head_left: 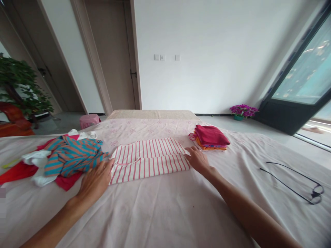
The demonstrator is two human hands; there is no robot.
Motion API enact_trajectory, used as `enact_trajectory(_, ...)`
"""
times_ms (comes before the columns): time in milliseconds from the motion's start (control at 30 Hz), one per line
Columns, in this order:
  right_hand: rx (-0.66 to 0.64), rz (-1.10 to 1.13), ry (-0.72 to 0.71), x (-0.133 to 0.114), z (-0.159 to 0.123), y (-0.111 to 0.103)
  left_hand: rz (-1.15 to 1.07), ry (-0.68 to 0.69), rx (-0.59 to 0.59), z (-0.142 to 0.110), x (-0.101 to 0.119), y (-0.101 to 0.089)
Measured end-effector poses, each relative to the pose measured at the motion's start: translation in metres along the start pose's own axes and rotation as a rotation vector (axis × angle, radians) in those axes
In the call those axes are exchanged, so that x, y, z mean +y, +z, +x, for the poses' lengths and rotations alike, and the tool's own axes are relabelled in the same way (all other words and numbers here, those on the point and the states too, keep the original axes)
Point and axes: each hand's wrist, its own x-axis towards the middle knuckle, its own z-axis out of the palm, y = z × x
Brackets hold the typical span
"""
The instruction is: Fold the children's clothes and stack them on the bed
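A white shirt with red stripes (pixel 152 160) lies on the bedsheet before me, folded lengthwise into a band with its neckline towards the left. At its left end, my left hand (pixel 97 175) is closed on the edge by the neckline, its thumb mostly hidden. My right hand (pixel 198 160) pinches the opposite end between thumb and fingers. Just beyond the right hand sits a stack of folded clothes (pixel 210 137), dark red on top with orange below. Beside my left hand is a loose heap of clothes, with a blue and orange striped garment (pixel 74 156) uppermost.
Black-framed eyeglasses (pixel 314 193) rest on the pale sheet (pixel 165 213) at the right. Beyond the bed are a pink stool (pixel 89 120), a pot of purple flowers (pixel 243 111) and a glass door (pixel 292 82). A leafy plant (pixel 20 79) stands at the left.
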Motion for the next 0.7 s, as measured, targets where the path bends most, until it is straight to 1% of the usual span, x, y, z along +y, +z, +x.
enact_trajectory(33, 0.028, -0.023, -0.04, -0.009, -0.002, -0.003, -0.005, 0.06, 0.032, 0.004, 0.011, -0.002)
enact_trajectory(67, 0.043, -0.026, -0.111, -0.019, -0.003, -0.004, -0.037, 0.13, 0.044, 0.009, 0.024, -0.003)
enact_trajectory(133, 0.009, 0.003, -0.308, -0.044, -0.007, -0.002, -0.144, 0.257, -0.001, 0.022, 0.053, 0.001)
enact_trajectory(200, -0.08, 0.045, -0.482, -0.069, -0.01, 0.008, -0.202, 0.351, -0.065, 0.034, 0.08, 0.013)
enact_trajectory(233, -0.128, 0.063, -0.544, -0.079, -0.011, 0.015, -0.204, 0.386, -0.1, 0.038, 0.089, 0.021)
enact_trajectory(300, -0.21, 0.087, -0.618, -0.092, -0.011, 0.027, -0.183, 0.416, -0.159, 0.043, 0.098, 0.038)
enact_trajectory(367, -0.26, 0.089, -0.649, -0.093, -0.006, 0.036, -0.154, 0.398, -0.201, 0.043, 0.094, 0.051)
enact_trajectory(433, -0.286, 0.073, -0.648, -0.083, 0.001, 0.04, -0.125, 0.36, -0.226, 0.04, 0.081, 0.058)
enact_trajectory(567, -0.289, 0.034, -0.602, -0.049, 0.019, 0.039, -0.094, 0.302, -0.245, 0.032, 0.05, 0.057)
enact_trajectory(633, -0.275, 0.015, -0.559, -0.031, 0.028, 0.039, -0.111, 0.261, -0.233, 0.03, 0.038, 0.056)
enact_trajectory(700, -0.255, -0.013, -0.494, -0.017, 0.039, 0.04, -0.161, 0.183, -0.202, 0.033, 0.027, 0.057)
